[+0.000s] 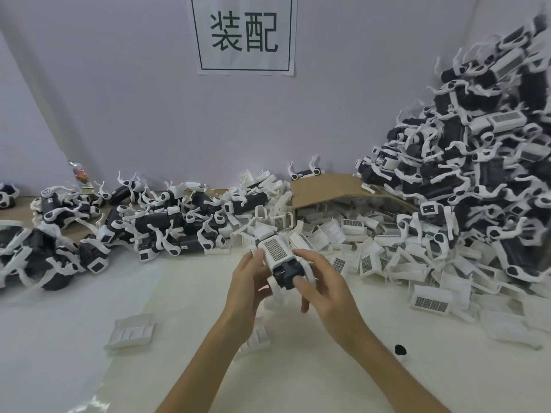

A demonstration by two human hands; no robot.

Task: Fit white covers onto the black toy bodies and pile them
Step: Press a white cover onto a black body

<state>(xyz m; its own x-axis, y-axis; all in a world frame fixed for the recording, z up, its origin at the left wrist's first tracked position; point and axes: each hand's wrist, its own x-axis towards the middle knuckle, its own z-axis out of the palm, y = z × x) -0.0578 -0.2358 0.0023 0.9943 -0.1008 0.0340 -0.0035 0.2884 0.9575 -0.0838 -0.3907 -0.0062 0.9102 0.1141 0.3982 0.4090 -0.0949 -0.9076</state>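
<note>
- While the left hand curls its fingers round the left flank of a black toy body, the right hand grips the same body from the other side. Its thumb presses on the black end facing the person.
- Both hands hold the body over the middle of the table, just clear of its surface.
- A white cover with a dark grilled patch sits on top of the body, sloping away from the person. Whether it is fully seated cannot be told.
- White legs hang below the body, between the two hands.
- One loose cover lies partly hidden under the left wrist.
- Another, the flat cover, lies alone to the left of the left forearm.
- A small black piece lies by itself to the right of the right forearm.
- Behind the hands, at the far edge, an open cardboard box lies against the wall. A spill of covers spreads from it toward the right edge.
- A tall heap of toys rises in the far right corner against the wall. Several of these toys show white grilled tops.
- A low heap of bodies, black with white legs, runs along the far edge toward the far left corner.
- A paper sign with two large characters hangs on the wall above.
</note>
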